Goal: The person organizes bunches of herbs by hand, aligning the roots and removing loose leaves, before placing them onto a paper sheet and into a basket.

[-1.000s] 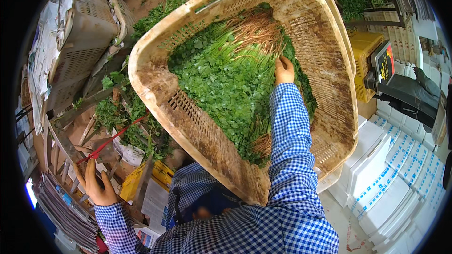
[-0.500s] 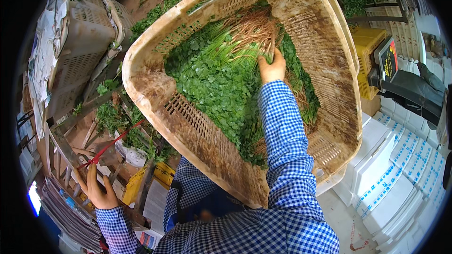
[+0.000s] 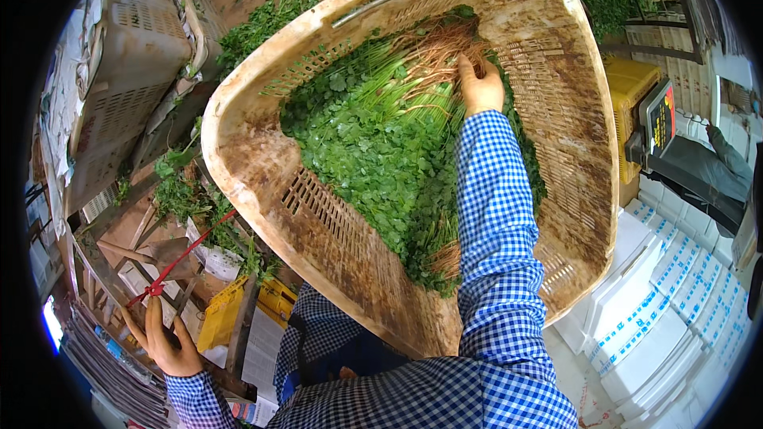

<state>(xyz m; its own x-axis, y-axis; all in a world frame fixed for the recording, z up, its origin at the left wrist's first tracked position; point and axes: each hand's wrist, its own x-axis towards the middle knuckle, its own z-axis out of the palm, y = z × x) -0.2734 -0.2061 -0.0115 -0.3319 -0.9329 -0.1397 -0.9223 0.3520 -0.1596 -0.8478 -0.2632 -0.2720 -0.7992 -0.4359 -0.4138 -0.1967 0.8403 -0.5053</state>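
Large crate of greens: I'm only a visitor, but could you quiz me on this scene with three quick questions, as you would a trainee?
1. True or false: white boxes stand on the picture's right side of the large crate.

2. What colour is the strap by the person's left hand?
A) blue
B) red
C) white

3. Fill in the gap: inside the crate, the right hand is beside the brown ____ of the leafy greens.

Key:
1. True
2. B
3. roots

Stained plastic basket (image 3: 556,111), leafy green herbs (image 3: 366,143)
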